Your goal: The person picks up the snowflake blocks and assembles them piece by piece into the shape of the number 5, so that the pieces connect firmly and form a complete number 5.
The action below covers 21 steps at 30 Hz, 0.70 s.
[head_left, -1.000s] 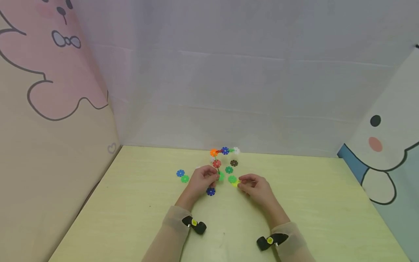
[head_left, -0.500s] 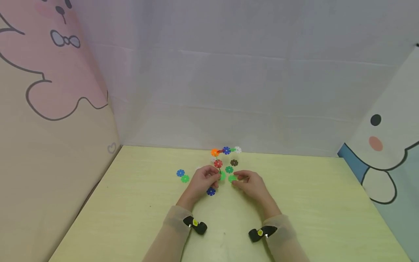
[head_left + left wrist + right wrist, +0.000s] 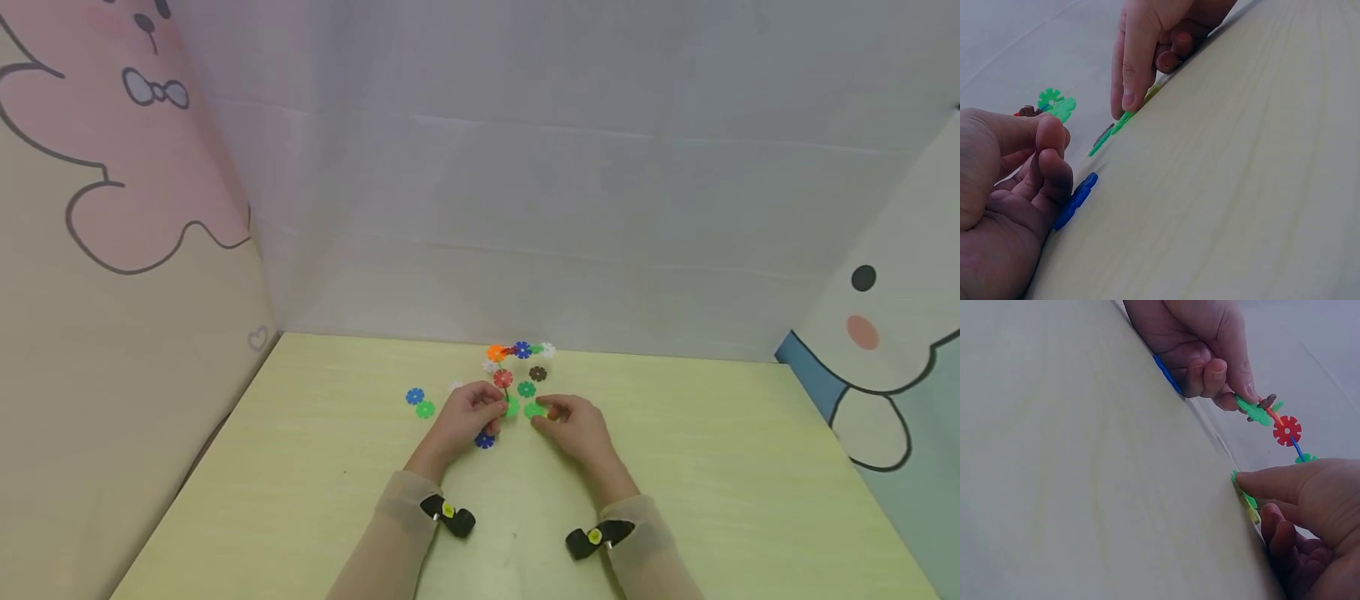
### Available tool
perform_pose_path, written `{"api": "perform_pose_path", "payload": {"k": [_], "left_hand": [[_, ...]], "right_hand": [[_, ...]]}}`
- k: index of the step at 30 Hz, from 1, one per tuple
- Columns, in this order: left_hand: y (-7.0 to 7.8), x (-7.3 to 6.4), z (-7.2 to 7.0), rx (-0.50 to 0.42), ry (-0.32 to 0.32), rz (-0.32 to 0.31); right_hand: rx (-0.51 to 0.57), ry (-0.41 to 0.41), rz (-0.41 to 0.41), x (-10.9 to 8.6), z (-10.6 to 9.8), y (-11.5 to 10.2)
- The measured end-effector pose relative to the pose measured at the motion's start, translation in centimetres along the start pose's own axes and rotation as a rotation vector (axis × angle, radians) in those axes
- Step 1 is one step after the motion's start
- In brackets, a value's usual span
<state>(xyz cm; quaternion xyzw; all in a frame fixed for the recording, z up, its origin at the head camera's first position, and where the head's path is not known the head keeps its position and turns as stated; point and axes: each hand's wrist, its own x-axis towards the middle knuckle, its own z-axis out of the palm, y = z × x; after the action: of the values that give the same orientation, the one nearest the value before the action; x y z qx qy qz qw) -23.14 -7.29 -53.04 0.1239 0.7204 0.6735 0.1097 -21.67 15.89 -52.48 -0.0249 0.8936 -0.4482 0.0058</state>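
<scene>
Along the disc chain [image 3: 503,379], several pieces are joined, the left hand [image 3: 459,417] pinching its green end [image 3: 513,407]. Right of it, the right hand [image 3: 579,427], finger and thumb apart, meets a loose green disc [image 3: 533,411]; a brown disc [image 3: 537,373] also lies unattached.

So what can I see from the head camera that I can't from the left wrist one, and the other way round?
Only the head view shows the pink cartoon on the wall, the light blue disc at the left of the pieces, and the black wrist cameras on the sleeves.

Only the left wrist view shows the palm side of the left hand; the head view shows its back.

Both show the right hand with its fingers at a green disc, a dark blue disc by the left hand, and the table.
</scene>
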Motion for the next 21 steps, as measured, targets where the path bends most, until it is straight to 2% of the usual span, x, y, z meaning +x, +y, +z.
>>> {"api": "perform_pose_path", "payload": {"k": [5,10,14,21], "left_hand": [[0.0,0.05,-0.03,0.011,-0.005,0.005],[-0.02,0.06,-0.12,0.0,-0.008,-0.004],[0.0,0.06,-0.15,-0.008,-0.008,-0.014],[-0.11,0.13,-0.08,-0.01,-0.004,-0.031]], "right_hand": [[0.012,0.02,0.027,-0.07,0.05,-0.11],[0.095,0.034,0.082,-0.2,-0.16,-0.08],[0.164,0.041,0.079,-0.2,-0.42,0.25],[0.425,-0.009,0.123,-0.1,-0.85,0.76]]}}
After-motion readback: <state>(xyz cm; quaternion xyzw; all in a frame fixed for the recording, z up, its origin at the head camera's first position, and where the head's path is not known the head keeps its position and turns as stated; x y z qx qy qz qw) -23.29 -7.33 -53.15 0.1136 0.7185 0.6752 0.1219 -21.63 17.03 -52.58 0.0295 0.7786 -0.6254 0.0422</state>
